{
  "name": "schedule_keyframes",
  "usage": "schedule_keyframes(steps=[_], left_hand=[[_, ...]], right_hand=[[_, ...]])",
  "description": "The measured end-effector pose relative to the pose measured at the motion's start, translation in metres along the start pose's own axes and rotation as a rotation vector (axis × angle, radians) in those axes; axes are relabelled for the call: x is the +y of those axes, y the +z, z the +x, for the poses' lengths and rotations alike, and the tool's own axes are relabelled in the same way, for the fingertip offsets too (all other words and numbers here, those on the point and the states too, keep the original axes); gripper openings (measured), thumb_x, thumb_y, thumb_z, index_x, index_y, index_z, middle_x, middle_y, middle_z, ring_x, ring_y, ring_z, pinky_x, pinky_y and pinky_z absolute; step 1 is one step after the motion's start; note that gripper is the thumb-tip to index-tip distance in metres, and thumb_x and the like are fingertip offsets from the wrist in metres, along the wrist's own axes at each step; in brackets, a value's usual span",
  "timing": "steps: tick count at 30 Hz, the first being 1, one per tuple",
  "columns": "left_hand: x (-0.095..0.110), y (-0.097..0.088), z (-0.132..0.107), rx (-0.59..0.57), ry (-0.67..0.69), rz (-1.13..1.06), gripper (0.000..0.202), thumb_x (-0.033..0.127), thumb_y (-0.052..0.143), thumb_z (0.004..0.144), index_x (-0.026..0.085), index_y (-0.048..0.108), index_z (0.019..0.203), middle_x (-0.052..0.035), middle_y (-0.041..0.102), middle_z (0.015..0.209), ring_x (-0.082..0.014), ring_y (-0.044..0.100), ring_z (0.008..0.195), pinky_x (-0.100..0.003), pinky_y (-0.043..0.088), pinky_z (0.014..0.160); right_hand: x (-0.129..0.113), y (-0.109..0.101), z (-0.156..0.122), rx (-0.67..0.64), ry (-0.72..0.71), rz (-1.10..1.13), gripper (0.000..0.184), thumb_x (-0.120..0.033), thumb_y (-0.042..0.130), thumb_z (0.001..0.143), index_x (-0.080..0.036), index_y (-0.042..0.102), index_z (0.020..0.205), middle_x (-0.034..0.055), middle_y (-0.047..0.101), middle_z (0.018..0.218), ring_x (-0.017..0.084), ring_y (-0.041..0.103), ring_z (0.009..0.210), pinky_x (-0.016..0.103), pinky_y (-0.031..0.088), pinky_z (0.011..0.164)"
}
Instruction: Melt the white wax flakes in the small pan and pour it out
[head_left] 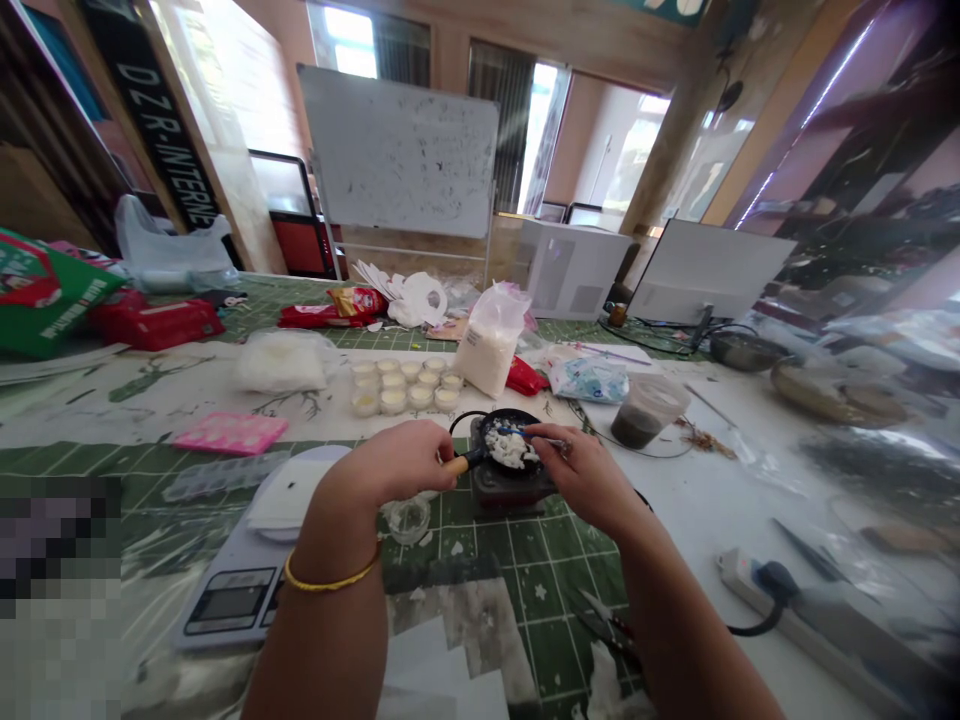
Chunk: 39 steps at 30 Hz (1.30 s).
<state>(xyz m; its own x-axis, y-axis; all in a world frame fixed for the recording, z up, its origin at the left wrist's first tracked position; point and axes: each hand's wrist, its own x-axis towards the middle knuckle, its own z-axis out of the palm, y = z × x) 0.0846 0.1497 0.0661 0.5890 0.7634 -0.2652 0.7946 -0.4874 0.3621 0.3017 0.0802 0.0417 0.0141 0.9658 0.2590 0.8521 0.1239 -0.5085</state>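
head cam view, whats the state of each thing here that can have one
left hand, gripping pan handle
right hand, pinching thin blue-tipped tool
black pan, on hot plate, holding lumpy white solids
small cups, filled, pale contents
digital scale, display dark
clear tub, dark contents at bottom
power strip, plugged in

There are two hands (390,465) (577,475), one black pan (501,425), one small utensil (514,432) and one gold bangle (331,577). Nearby are twelve little cups (401,385), one kitchen scale (232,600), one whiteboard (397,150) and one power strip (750,585).
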Motion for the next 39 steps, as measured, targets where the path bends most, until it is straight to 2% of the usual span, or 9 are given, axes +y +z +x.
schedule_keyframes(steps=[2, 6, 10, 19, 22, 25, 29, 33, 39], left_hand=[[-0.001, 0.0, 0.001, 0.001, -0.003, -0.005, 0.022, 0.038, 0.05, 0.064, 0.02, 0.061, 0.068, 0.0007, 0.059, 0.061, -0.0119, 0.049, 0.055, -0.024, 0.03, 0.048], [-0.001, 0.0, 0.001, 0.001, -0.011, -0.016, 0.022, 0.039, 0.051, 0.064, 0.02, 0.062, 0.07, 0.0002, 0.061, 0.064, -0.0123, 0.05, 0.056, -0.024, 0.03, 0.047], [0.0, 0.0, -0.001, -0.012, -0.019, -0.024, 0.022, 0.038, 0.051, 0.064, 0.019, 0.062, 0.071, 0.0001, 0.06, 0.063, -0.0117, 0.049, 0.054, -0.024, 0.029, 0.046], [0.0, 0.0, 0.0, -0.003, -0.003, -0.019, 0.021, 0.037, 0.051, 0.064, 0.019, 0.06, 0.068, 0.0006, 0.058, 0.062, -0.0115, 0.048, 0.055, -0.023, 0.029, 0.047], [0.001, 0.0, 0.0, -0.019, -0.013, -0.028, 0.02, 0.036, 0.051, 0.063, 0.019, 0.06, 0.069, 0.0009, 0.058, 0.062, -0.011, 0.047, 0.054, -0.023, 0.029, 0.047], [0.001, 0.0, 0.0, -0.016, -0.013, -0.027, 0.02, 0.036, 0.051, 0.063, 0.019, 0.06, 0.069, 0.0009, 0.057, 0.061, -0.0108, 0.047, 0.055, -0.023, 0.029, 0.048], [0.0, 0.0, 0.0, -0.01, -0.012, -0.026, 0.021, 0.037, 0.051, 0.063, 0.019, 0.06, 0.068, 0.0008, 0.057, 0.061, -0.0106, 0.046, 0.054, -0.023, 0.028, 0.048], [0.0, 0.001, 0.0, -0.005, 0.007, -0.032, 0.021, 0.037, 0.05, 0.063, 0.018, 0.059, 0.067, 0.0009, 0.056, 0.06, -0.0106, 0.045, 0.055, -0.024, 0.027, 0.049], [0.0, 0.0, 0.0, -0.014, -0.013, -0.032, 0.022, 0.038, 0.051, 0.062, 0.018, 0.059, 0.067, 0.001, 0.055, 0.06, -0.0109, 0.045, 0.054, -0.024, 0.026, 0.048]], right_hand=[[0.002, -0.003, -0.001, 0.019, 0.006, 0.015, 0.031, -0.036, 0.04, 0.086, -0.024, 0.064, 0.101, 0.0045, 0.067, 0.098, 0.02, 0.059, 0.09, 0.033, 0.042, 0.078], [0.01, -0.011, -0.002, 0.157, 0.045, -0.092, 0.03, -0.034, 0.041, 0.085, -0.022, 0.064, 0.1, 0.0058, 0.068, 0.092, 0.022, 0.059, 0.09, 0.036, 0.039, 0.082], [0.009, -0.017, -0.006, 0.058, 0.038, -0.054, 0.03, -0.038, 0.041, 0.085, -0.024, 0.064, 0.098, 0.0036, 0.068, 0.087, 0.02, 0.06, 0.082, 0.032, 0.041, 0.075], [-0.003, -0.022, -0.015, 0.032, 0.042, -0.042, 0.03, -0.038, 0.039, 0.086, -0.024, 0.064, 0.096, 0.0027, 0.068, 0.083, 0.018, 0.06, 0.073, 0.029, 0.041, 0.067], [-0.004, -0.021, -0.016, 0.054, 0.043, -0.015, 0.031, -0.04, 0.04, 0.085, -0.024, 0.064, 0.097, 0.0025, 0.068, 0.087, 0.018, 0.06, 0.079, 0.029, 0.042, 0.071], [-0.006, -0.02, -0.017, -0.004, 0.012, -0.007, 0.03, -0.039, 0.04, 0.085, -0.024, 0.064, 0.096, 0.0031, 0.067, 0.091, 0.02, 0.059, 0.086, 0.031, 0.042, 0.075], [-0.01, -0.016, -0.019, 0.046, 0.019, 0.018, 0.029, -0.038, 0.041, 0.085, -0.024, 0.064, 0.097, 0.0036, 0.067, 0.093, 0.02, 0.058, 0.091, 0.033, 0.041, 0.08], [-0.012, -0.015, -0.021, -0.006, -0.026, 0.013, 0.028, -0.037, 0.041, 0.085, -0.025, 0.064, 0.098, 0.0034, 0.066, 0.095, 0.021, 0.057, 0.092, 0.034, 0.041, 0.081], [-0.01, -0.026, -0.019, 0.073, 0.045, -0.058, 0.029, -0.037, 0.04, 0.084, -0.023, 0.066, 0.089, 0.0029, 0.068, 0.084, 0.02, 0.06, 0.083, 0.03, 0.041, 0.073]])
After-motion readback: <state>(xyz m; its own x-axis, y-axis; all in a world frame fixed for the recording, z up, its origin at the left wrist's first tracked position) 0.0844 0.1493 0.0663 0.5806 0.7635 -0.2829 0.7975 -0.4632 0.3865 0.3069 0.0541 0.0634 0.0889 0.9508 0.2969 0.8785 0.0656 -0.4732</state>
